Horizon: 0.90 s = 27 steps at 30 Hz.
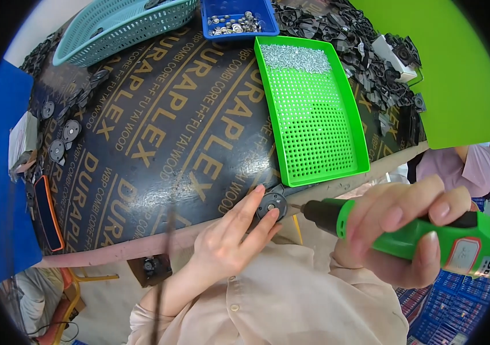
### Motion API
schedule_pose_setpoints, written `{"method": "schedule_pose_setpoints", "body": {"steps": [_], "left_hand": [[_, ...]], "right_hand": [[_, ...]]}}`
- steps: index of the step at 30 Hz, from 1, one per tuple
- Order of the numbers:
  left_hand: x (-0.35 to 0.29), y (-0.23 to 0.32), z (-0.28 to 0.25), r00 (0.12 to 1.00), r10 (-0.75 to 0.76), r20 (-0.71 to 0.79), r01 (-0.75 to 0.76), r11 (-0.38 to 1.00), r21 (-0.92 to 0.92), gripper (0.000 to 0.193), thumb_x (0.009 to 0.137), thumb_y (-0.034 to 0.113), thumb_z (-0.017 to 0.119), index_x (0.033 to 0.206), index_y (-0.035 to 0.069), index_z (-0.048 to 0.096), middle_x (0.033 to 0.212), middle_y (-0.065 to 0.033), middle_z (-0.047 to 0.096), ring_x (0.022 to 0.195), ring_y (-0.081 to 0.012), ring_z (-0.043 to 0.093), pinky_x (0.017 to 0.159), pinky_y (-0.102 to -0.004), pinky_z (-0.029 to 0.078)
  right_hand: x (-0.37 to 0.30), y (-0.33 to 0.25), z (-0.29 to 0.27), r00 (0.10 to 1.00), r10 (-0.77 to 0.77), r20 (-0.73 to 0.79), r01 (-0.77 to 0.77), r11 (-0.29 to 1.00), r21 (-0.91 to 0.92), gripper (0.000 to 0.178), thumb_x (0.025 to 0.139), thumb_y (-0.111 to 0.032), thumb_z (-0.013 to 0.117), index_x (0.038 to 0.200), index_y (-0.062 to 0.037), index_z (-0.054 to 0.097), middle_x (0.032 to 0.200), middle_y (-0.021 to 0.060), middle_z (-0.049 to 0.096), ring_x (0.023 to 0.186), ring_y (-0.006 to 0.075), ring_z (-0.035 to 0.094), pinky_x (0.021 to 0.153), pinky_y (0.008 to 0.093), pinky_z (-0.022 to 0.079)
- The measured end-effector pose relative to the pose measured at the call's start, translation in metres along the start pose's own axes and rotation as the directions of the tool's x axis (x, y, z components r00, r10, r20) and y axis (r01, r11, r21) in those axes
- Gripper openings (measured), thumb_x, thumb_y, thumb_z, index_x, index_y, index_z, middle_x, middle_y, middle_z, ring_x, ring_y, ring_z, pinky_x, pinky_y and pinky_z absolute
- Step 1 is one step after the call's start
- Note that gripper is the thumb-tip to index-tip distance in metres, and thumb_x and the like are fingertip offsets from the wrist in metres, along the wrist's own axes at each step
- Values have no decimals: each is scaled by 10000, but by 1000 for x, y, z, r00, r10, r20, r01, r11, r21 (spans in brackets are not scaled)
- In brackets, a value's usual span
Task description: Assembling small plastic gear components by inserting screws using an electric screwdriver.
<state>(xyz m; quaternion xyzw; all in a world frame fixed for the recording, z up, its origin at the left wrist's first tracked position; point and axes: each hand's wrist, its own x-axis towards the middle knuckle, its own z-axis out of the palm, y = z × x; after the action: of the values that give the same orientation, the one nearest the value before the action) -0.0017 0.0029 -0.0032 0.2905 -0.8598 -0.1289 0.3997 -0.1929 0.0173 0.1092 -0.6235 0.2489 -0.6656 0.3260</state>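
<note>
Two bare hands show in the head view. The left hand (pixel 222 247), fingers slightly spread, holds a dark round part (pixel 272 206) at the near edge of the table (pixel 158 195), just nearer than the green tray (pixel 362 135) of screws (pixel 294 57). The right hand (pixel 394 215) wraps closely around a green screwdriver (pixel 397 242), its bit pointing left; whether it touches the part is hard to tell. The part looks light, stiff and slick, best pinned by its rim; the screwdriver seems heavier, best gripped round its body.
</note>
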Motion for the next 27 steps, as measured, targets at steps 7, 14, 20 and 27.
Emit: {"method": "schedule_pose_setpoints", "body": {"steps": [7,14,20,27], "left_hand": [[-1,1,5,1000,3,-3,-3,1000,6,364,639,93,852,958,23,691,1125,-268,629,844,-307,702,634,-299,583],[-3,-3,1,1000,27,13,-28,997,67,296,692,96,804,965,33,708,1100,-268,636,809,-287,704,608,-285,578],[-2,-3,-3,998,46,30,-50,990,132,243,791,174,739,997,58,683,1106,-199,655,830,-225,706,575,-241,553],[0,4,-1,999,-42,13,42,999,2,352,667,96,834,980,49,680,1081,-250,643,789,-283,697,629,-287,578]], "right_hand": [[-2,7,0,1000,22,2,-22,997,-69,219,883,-73,420,1075,-8,336,892,235,550,454,263,567,401,377,491],[2,13,11,984,101,146,-86,991,-103,199,931,-80,500,1043,-34,343,850,197,590,497,247,573,461,372,507],[11,0,3,954,215,209,-183,970,-163,232,923,-74,523,1054,-48,333,927,221,583,546,251,581,465,360,505],[45,58,-34,946,-234,-225,110,883,-457,230,935,-108,423,1073,65,487,997,309,599,504,249,579,457,305,477]]}}
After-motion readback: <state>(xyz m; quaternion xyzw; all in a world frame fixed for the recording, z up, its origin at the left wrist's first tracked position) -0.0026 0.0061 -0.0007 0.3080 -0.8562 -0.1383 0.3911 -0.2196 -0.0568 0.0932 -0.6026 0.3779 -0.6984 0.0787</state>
